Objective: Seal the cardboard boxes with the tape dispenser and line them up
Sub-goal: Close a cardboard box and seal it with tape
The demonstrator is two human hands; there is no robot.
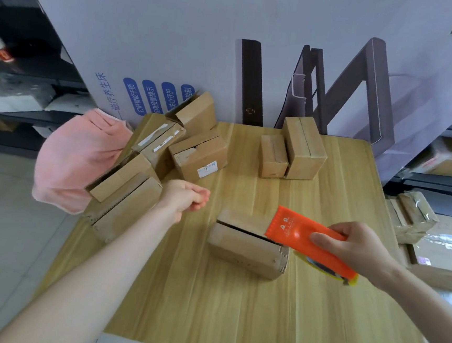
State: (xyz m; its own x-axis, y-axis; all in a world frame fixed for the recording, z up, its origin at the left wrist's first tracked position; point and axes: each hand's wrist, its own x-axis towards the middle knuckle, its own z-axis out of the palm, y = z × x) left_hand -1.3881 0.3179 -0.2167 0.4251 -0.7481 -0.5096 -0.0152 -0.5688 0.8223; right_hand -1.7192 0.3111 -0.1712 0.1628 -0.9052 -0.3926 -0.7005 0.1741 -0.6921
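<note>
At the far left a pink cloth (75,158) hangs off the table (233,322), beside a jumble of cardboard boxes (136,180). My left hand (187,198) hovers just beside them, fingers loosely curled, holding nothing. One box (245,249) lies mid-table, its top seam gaping. Two boxes (295,150) stand touching at the back. My right hand (354,248) grips the orange tape dispenser (304,235) over that box's right end.

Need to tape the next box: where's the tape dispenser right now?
In the head view, right of centre: the right hand grips the orange tape dispenser over the right end of the nearest cardboard box.
</note>
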